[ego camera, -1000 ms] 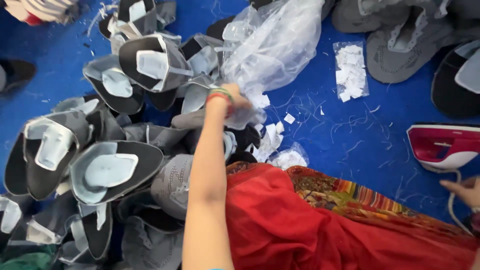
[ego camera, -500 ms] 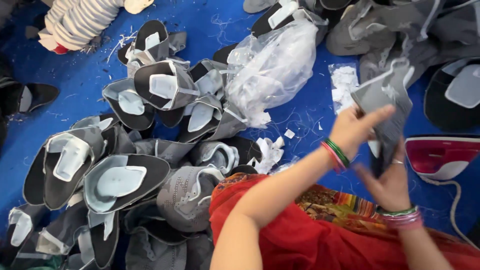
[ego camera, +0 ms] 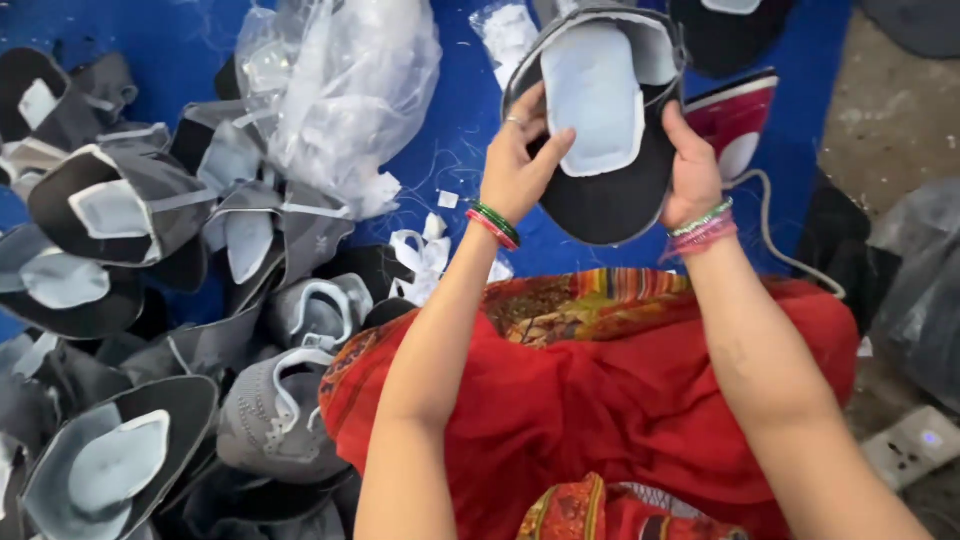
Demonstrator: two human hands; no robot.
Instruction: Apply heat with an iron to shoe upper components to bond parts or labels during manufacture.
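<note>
Head view: both hands, left hand (ego camera: 520, 170) and right hand (ego camera: 690, 170), grip the dark shoe upper (ego camera: 600, 190) at twelve o'clock; best press the white insert (ego camera: 592, 90) flat, edges aligned.
</note>
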